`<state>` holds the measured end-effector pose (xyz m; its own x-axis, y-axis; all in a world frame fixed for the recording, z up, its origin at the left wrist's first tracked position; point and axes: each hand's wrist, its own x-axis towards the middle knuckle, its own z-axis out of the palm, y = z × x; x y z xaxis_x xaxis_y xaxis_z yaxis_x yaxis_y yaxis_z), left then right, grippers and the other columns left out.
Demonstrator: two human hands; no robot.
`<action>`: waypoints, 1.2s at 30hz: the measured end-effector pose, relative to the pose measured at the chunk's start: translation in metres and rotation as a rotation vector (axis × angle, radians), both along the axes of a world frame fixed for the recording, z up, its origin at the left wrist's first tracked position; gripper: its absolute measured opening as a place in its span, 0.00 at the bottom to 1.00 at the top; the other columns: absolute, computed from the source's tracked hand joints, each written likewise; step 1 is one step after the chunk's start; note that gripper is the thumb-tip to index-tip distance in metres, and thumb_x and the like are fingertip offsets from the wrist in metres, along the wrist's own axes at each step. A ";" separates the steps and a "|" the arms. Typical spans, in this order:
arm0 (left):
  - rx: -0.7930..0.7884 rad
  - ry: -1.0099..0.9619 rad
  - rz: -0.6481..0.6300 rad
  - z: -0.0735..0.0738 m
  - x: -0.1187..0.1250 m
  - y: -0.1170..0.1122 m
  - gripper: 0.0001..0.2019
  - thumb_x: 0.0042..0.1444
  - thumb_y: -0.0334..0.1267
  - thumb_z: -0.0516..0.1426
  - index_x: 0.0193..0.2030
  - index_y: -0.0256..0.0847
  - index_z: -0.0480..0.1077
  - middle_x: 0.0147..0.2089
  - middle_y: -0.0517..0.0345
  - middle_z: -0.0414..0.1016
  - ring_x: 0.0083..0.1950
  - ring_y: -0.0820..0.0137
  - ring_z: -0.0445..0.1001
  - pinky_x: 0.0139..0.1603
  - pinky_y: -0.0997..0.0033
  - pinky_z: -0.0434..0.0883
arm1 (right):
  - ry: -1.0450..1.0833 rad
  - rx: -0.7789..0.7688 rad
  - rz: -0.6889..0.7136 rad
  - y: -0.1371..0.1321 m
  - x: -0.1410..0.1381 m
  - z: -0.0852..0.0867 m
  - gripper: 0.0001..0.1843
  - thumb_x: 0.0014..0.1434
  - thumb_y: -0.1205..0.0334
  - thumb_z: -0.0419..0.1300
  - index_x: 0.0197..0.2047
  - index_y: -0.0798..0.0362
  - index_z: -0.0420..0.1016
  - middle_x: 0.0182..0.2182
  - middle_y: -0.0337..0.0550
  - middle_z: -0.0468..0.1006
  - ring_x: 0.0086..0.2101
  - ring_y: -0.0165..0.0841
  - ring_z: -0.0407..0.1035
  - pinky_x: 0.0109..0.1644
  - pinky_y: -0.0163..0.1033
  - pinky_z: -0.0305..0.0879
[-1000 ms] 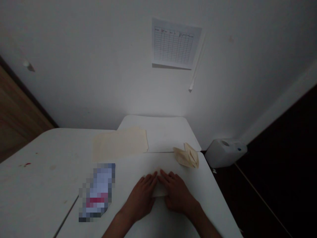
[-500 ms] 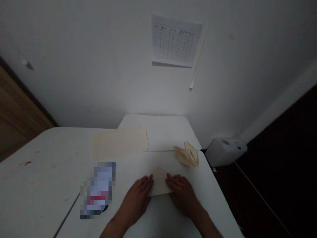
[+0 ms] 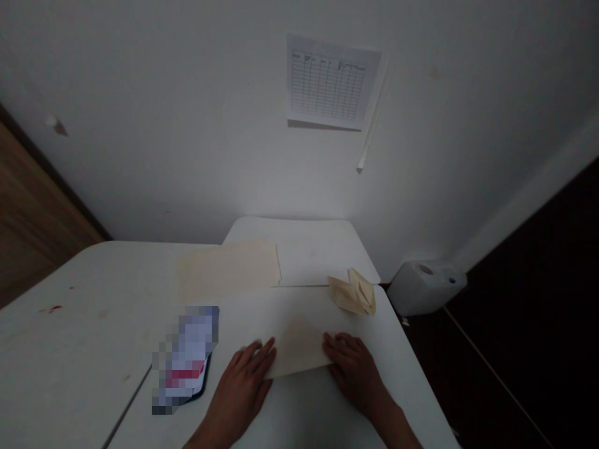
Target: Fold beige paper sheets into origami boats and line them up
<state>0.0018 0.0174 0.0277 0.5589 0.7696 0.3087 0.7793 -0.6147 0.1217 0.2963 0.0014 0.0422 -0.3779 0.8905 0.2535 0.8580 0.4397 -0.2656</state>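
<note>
The left hand (image 3: 238, 390) lies palm down and open on the tabletop, fingers loosely spread, its fingertips just beside the left corner of a folded cream paper (image 3: 297, 349). The right hand (image 3: 354, 373) is also palm down, fingers slightly curled, pressing lightly against the paper's right edge. Neither hand grips it; the paper lies flat between them, its point toward 12 o'clock, on a white folding table (image 3: 93, 280).

At 1 o'clock from the hands sits a folded paper shape (image 3: 353, 293), its creased flaps standing up. At 11 o'clock a flat cream sheet (image 3: 229, 271) lies across the seam where a second white table (image 3: 318, 249) meets the first. At 10 o'clock lies a pixelated object (image 3: 185, 358), too blurred to identify. Farther off at 2 o'clock, on the dark floor, stands a white plastic canister (image 3: 425, 287). A printed grid chart (image 3: 330, 81) is on the wall at 12 o'clock. Both forearms are cut off by the frame's bottom edge.
</note>
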 end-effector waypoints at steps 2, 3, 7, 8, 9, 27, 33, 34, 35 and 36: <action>0.010 -0.002 0.011 -0.001 0.000 0.000 0.24 0.55 0.30 0.54 0.60 0.46 0.65 0.64 0.56 0.66 0.59 0.56 0.66 0.56 0.52 0.68 | 0.017 0.012 -0.002 0.000 0.002 -0.001 0.24 0.56 0.73 0.58 0.55 0.47 0.71 0.56 0.41 0.72 0.52 0.41 0.65 0.54 0.48 0.62; 0.014 -0.007 0.014 -0.001 -0.001 0.000 0.24 0.54 0.30 0.55 0.59 0.45 0.65 0.64 0.55 0.66 0.59 0.55 0.67 0.55 0.51 0.68 | 0.026 0.016 0.001 0.000 0.003 -0.002 0.24 0.55 0.73 0.59 0.54 0.47 0.72 0.56 0.41 0.73 0.52 0.41 0.65 0.54 0.48 0.62; 0.036 -0.085 0.023 -0.001 0.000 0.002 0.22 0.53 0.29 0.55 0.56 0.44 0.68 0.61 0.51 0.68 0.58 0.54 0.66 0.55 0.49 0.69 | 0.059 0.040 0.003 0.000 0.005 -0.007 0.23 0.55 0.73 0.60 0.53 0.47 0.73 0.55 0.42 0.73 0.51 0.42 0.66 0.54 0.49 0.63; 0.034 -0.123 0.027 0.000 0.000 0.003 0.21 0.53 0.29 0.55 0.54 0.43 0.69 0.59 0.49 0.69 0.57 0.54 0.67 0.55 0.50 0.69 | 0.068 0.049 -0.003 0.000 0.005 -0.009 0.23 0.55 0.74 0.60 0.52 0.47 0.73 0.55 0.42 0.73 0.51 0.42 0.66 0.54 0.50 0.64; 0.026 -0.163 0.029 0.001 0.001 0.003 0.19 0.53 0.28 0.55 0.52 0.43 0.69 0.57 0.49 0.70 0.57 0.55 0.67 0.55 0.51 0.69 | 0.077 0.059 -0.014 0.000 0.005 -0.010 0.22 0.55 0.74 0.60 0.52 0.47 0.74 0.55 0.42 0.74 0.51 0.42 0.66 0.54 0.50 0.64; -0.111 -0.378 -0.102 0.027 0.016 0.007 0.19 0.47 0.19 0.49 0.40 0.40 0.73 0.40 0.52 0.74 0.44 0.65 0.73 0.44 0.66 0.74 | 0.259 0.023 0.100 0.003 0.004 0.003 0.12 0.60 0.74 0.57 0.40 0.49 0.77 0.38 0.42 0.79 0.38 0.36 0.68 0.42 0.41 0.68; -0.018 -0.375 -0.152 0.023 0.007 0.006 0.13 0.59 0.26 0.50 0.41 0.42 0.74 0.39 0.54 0.79 0.41 0.67 0.76 0.43 0.70 0.76 | 0.226 0.030 0.094 -0.002 0.008 0.003 0.13 0.61 0.73 0.56 0.42 0.48 0.78 0.41 0.41 0.80 0.37 0.36 0.68 0.41 0.41 0.68; 0.005 -0.379 -0.158 0.020 0.005 0.005 0.12 0.60 0.28 0.50 0.42 0.42 0.74 0.39 0.55 0.79 0.41 0.67 0.77 0.43 0.70 0.76 | 0.231 0.036 0.094 -0.003 0.009 0.002 0.13 0.62 0.72 0.55 0.42 0.48 0.78 0.42 0.41 0.80 0.37 0.36 0.68 0.40 0.41 0.68; 0.025 -0.383 -0.162 0.018 0.002 0.004 0.12 0.61 0.29 0.51 0.43 0.43 0.74 0.39 0.56 0.80 0.42 0.68 0.77 0.44 0.70 0.76 | 0.236 0.039 0.092 -0.005 0.010 0.000 0.13 0.63 0.71 0.55 0.43 0.48 0.78 0.43 0.41 0.80 0.36 0.36 0.68 0.40 0.42 0.68; 0.037 -0.387 -0.162 0.016 0.000 0.004 0.11 0.61 0.30 0.51 0.43 0.43 0.74 0.39 0.56 0.80 0.43 0.68 0.77 0.44 0.71 0.76 | 0.239 0.040 0.092 -0.006 0.012 -0.002 0.13 0.63 0.70 0.54 0.43 0.48 0.78 0.44 0.41 0.80 0.36 0.36 0.68 0.39 0.42 0.68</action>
<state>0.0018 0.0212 0.0440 0.5095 0.6656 0.5453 0.5731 -0.7352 0.3620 0.3081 -0.0046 0.0405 -0.3820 0.8426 0.3796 0.7288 0.5272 -0.4370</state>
